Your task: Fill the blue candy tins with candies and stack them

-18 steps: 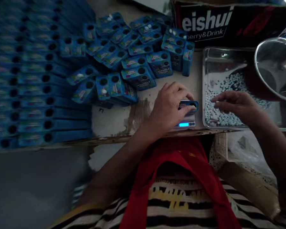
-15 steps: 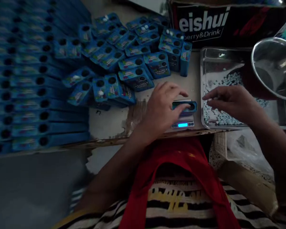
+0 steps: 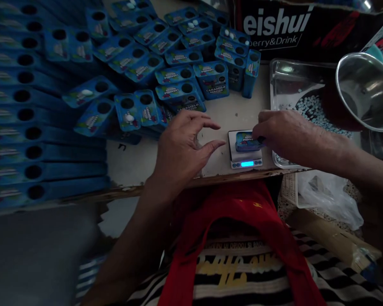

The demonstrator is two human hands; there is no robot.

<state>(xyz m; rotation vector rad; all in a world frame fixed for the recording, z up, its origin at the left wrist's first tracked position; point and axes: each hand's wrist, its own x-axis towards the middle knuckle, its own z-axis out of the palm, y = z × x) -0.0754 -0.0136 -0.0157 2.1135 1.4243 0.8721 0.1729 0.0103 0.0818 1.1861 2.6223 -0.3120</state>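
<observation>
Between crowded blue boxes point(image 3: 175, 92) and a tray point(image 3: 272, 89) sits the scale point(image 3: 239, 157).

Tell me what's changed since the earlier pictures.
The left hand released its grip on the small blue printed box, leaving it on the flat silver scale, and moved left, open. The right hand moved left from over the shiny rectangular tray to the box's right end. The scale stayed put, its blue display lit.
</observation>
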